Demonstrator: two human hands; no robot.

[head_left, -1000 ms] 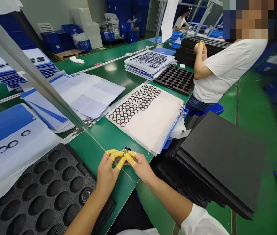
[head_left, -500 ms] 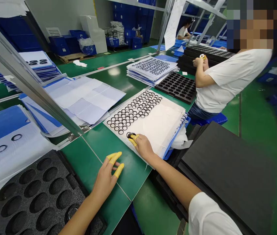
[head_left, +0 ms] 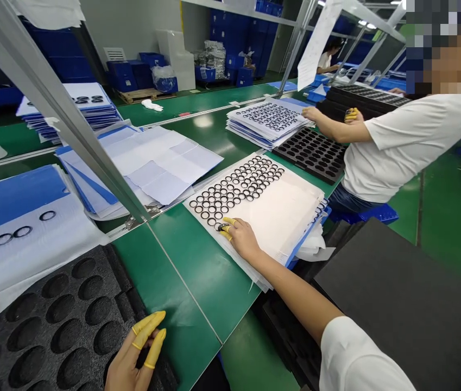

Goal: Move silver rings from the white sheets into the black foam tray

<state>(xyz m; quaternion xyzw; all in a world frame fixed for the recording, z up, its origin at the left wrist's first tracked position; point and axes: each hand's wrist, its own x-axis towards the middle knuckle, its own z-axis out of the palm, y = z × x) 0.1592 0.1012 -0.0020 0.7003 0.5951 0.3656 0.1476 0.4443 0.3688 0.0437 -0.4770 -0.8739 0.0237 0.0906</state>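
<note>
My right hand (head_left: 241, 237), with yellow finger cots, reaches onto a white sheet (head_left: 283, 209) covered with several black rings (head_left: 236, 187). Its fingertips pinch a black ring (head_left: 222, 226) at the near end of the rows. My left hand (head_left: 134, 355) hovers with fingers stretched apart over the near edge of a black foam tray (head_left: 51, 320) full of round pockets; it holds nothing.
A slanted metal post (head_left: 71, 117) crosses the left side. Blue and white sheets (head_left: 152, 163) lie behind the green bench. A stack of black foam boards (head_left: 397, 304) stands at the right. A co-worker in a white shirt (head_left: 401, 144) works at another ring sheet and tray further back.
My hands, together on a small part a second ago, have split. The right went out to the ring sheet; the left drew back toward the foam tray.
</note>
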